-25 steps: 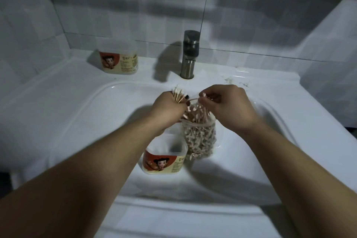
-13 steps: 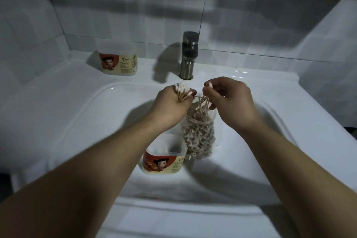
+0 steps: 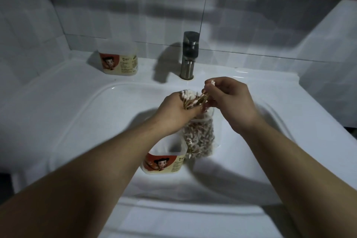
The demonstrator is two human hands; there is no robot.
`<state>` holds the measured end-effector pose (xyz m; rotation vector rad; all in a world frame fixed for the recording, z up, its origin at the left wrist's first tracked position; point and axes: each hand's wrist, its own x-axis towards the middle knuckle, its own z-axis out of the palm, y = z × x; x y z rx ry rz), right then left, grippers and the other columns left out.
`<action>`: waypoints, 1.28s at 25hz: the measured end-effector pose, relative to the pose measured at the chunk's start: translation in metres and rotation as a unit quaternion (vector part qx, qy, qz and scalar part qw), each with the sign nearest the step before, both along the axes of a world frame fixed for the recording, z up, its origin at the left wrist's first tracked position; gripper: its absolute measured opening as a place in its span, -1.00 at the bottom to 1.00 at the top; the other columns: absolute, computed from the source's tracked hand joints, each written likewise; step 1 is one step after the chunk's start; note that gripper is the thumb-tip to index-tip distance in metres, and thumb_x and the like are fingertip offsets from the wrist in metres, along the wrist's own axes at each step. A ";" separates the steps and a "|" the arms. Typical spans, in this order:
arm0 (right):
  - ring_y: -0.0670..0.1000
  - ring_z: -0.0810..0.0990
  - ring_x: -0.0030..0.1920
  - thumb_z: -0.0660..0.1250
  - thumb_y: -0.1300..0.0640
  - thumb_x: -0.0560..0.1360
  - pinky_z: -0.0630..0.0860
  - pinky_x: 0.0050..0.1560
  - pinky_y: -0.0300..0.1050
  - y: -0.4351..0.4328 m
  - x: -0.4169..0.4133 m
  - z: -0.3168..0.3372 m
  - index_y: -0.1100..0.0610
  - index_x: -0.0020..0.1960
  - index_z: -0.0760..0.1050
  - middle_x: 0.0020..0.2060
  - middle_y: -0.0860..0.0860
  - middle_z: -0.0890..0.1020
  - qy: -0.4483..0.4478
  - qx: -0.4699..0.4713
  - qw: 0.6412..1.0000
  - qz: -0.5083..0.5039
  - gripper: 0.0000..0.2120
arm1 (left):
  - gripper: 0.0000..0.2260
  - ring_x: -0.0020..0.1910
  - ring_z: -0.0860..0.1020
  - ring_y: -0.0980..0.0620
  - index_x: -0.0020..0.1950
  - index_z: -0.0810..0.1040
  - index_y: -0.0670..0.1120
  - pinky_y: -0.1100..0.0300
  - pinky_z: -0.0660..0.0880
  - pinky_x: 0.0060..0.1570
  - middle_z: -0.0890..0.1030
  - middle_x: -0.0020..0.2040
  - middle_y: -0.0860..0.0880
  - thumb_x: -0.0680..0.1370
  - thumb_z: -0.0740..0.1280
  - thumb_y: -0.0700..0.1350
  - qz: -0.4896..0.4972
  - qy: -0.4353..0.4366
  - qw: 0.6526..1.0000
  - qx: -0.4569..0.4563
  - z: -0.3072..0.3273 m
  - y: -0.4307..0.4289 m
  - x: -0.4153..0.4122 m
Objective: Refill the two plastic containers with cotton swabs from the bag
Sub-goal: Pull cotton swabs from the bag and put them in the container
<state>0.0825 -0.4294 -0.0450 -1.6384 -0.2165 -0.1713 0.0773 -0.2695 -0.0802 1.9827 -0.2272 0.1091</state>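
Closely framed from above, the right hand's fingertips point(image 3: 208, 89) are pressed together, pinching a few loose swabs point(image 3: 212, 82) whose white tips poke up past the knuckles. The right hand point(image 3: 231, 100) meets the left hand point(image 3: 172, 111), which is cupped with its fingers curled round a bundle of cotton swabs point(image 3: 190, 100). The bundle lies slanted across the palm: its white tips point up and away from the person, and its wooden sticks fan toward the right hand. Directly beneath both hands stands the clear bag point(image 3: 199, 139), upright in the basin, its mouth open and its body packed with swabs. Touching the bag's left side, and nearer the person, sits the open container point(image 3: 166, 155), lidless, with a cartoon label; it looks almost empty. It lies below the left wrist, so the left hand is the nearer one. Judging from this, the bundle must be tipped upright to drop in endwise. The second container point(image 3: 117, 60) stands well apart on the back left ledge of the sink point(image 3: 58, 102), and whether it is lidded cannot be told. A metal faucet point(image 3: 190, 54) rises behind the hands.
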 end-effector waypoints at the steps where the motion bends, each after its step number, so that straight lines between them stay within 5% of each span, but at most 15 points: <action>1: 0.06 0.63 -0.25 0.39 0.30 0.57 0.65 -0.21 0.00 0.001 -0.001 0.000 0.23 -0.07 0.63 -0.24 0.13 0.67 0.005 0.005 1.000 0.002 -0.93 | -0.85 0.03 0.69 0.07 0.10 0.69 -0.02 -0.11 0.59 0.16 0.74 -0.02 0.05 0.54 0.48 -0.06 -0.002 -0.004 1.000 0.003 0.000 0.000 0.000; 9: -0.07 0.59 -0.26 0.38 0.24 0.57 0.49 -0.31 -0.13 -0.006 0.003 0.003 0.17 0.00 0.64 -0.27 -0.03 0.70 0.035 0.012 0.999 -0.035 -0.94 | -0.83 -0.15 0.67 0.12 -0.09 0.63 -0.03 0.09 0.57 0.05 0.72 -0.17 0.06 0.67 0.31 -0.13 -0.032 0.003 0.999 -0.022 0.006 0.000 -0.004; 13: 0.02 0.64 -0.20 0.38 0.22 0.59 0.54 -0.26 -0.10 -0.012 0.006 0.005 0.16 -0.01 0.64 -0.20 0.07 0.70 0.054 0.059 0.995 -0.058 -0.94 | -0.83 -0.23 0.60 0.18 -0.02 0.57 -0.06 0.16 0.51 -0.04 0.72 -0.10 0.01 0.70 0.22 -0.16 -0.054 0.005 0.998 -0.028 0.006 0.001 -0.006; 18: 0.03 0.63 -0.24 0.41 0.23 0.57 0.63 -0.15 -0.11 -0.019 0.011 0.006 0.20 -0.04 0.65 -0.19 0.13 0.67 0.034 0.098 0.988 -0.116 -0.94 | -0.79 -0.24 0.60 0.17 0.08 0.50 0.15 0.14 0.53 -0.05 0.68 -0.18 0.08 0.71 0.20 -0.17 -0.043 0.039 0.996 -0.072 0.004 0.002 -0.005; 21: 0.03 0.60 -0.27 0.41 0.24 0.56 0.64 -0.15 -0.11 -0.020 0.013 0.005 0.20 -0.07 0.65 -0.23 0.11 0.66 0.029 0.097 0.987 -0.126 -0.94 | -0.78 -0.28 0.56 0.18 0.02 0.62 -0.10 0.21 0.45 -0.09 0.62 -0.30 0.13 0.72 0.18 -0.16 -0.017 0.057 0.997 -0.058 0.001 0.003 -0.001; 27: 0.04 0.61 -0.28 0.40 0.27 0.57 0.62 -0.20 -0.10 -0.012 0.007 0.002 0.21 -0.06 0.64 -0.25 0.13 0.68 0.027 0.020 0.998 -0.057 -0.94 | -0.61 -0.13 0.54 -0.08 -0.13 0.55 -0.10 -0.09 0.51 0.13 0.59 -0.20 -0.10 0.66 0.18 0.17 0.017 0.101 0.987 -0.122 0.000 0.001 0.001; 32: 0.09 0.67 -0.28 0.43 0.29 0.55 0.65 -0.17 -0.06 -0.002 -0.002 -0.001 0.20 0.05 0.62 -0.18 0.21 0.72 0.025 0.005 1.000 0.004 -0.92 | -0.64 0.16 0.67 -0.01 0.23 0.61 0.01 -0.12 0.52 0.31 0.73 0.10 0.00 0.64 0.18 0.19 -0.031 0.104 0.983 -0.149 0.003 0.000 -0.003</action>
